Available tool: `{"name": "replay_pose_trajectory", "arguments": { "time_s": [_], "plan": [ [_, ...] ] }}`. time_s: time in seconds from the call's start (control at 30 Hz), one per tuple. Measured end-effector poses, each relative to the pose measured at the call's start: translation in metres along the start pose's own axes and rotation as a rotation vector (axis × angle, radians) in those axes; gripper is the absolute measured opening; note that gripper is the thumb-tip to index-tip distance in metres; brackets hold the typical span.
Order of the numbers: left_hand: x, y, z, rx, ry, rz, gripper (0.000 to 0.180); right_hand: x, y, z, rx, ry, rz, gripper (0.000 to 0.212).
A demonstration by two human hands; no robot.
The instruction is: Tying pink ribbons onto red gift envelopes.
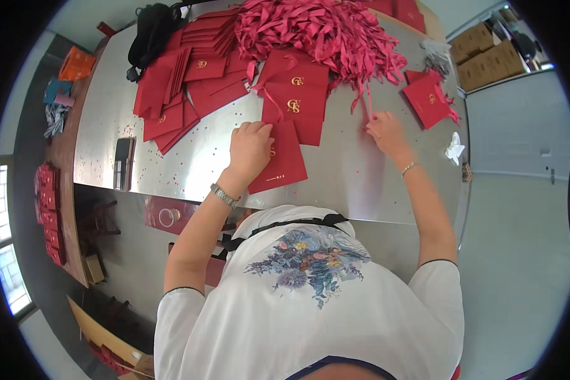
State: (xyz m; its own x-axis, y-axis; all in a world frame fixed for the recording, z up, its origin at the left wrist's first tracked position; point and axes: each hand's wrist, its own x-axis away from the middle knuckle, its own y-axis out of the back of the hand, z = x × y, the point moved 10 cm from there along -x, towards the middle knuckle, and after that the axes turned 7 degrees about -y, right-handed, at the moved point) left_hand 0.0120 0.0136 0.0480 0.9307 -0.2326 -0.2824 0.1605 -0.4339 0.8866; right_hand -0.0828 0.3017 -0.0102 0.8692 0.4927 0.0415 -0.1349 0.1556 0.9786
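My left hand [250,149] is closed at the upper left edge of a flat red paper packet [285,161] with gold lettering, partly covering it. A ribbon loop [271,98] rises just beyond that packet. My right hand [388,133] is off to the right, its fingers pinched on a pink-red ribbon [369,101] that runs up toward the big heap of ribbons [316,31]. Two more red packets [307,120] with gold marks overlap behind the one under my left hand.
Stacks of red packets [218,88] fill the steel table's [354,183] far left, beside a black bag [152,38]. A phone [124,163] lies near the left edge. Another red packet [427,101] and a crumpled white tissue [455,149] lie at the right. Cardboard boxes [491,63] stand beyond.
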Motion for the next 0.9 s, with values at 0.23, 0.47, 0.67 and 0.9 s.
{"name": "replay_pose_trajectory", "arguments": {
  "time_s": [0.23, 0.47, 0.67, 0.9],
  "plan": [
    [-0.003, -0.019, 0.014, -0.052, 0.09, 0.15, 0.028, 0.058, 0.029, 0.151, -0.337, 0.297, -0.352, 0.011],
    [0.02, -0.034, 0.025, 0.466, 0.336, 0.272, 0.021, 0.04, -0.013, 0.179, -1.018, -0.204, -0.128, 0.016],
    [0.03, -0.049, 0.024, 0.772, 0.284, 0.232, 0.022, 0.031, -0.008, 0.202, -0.651, -0.179, -0.178, 0.015],
    [0.037, -0.054, 0.017, 0.714, 0.236, 0.375, 0.021, 0.028, -0.008, 0.207, -0.559, -0.198, -0.208, 0.016]
  ]
}}
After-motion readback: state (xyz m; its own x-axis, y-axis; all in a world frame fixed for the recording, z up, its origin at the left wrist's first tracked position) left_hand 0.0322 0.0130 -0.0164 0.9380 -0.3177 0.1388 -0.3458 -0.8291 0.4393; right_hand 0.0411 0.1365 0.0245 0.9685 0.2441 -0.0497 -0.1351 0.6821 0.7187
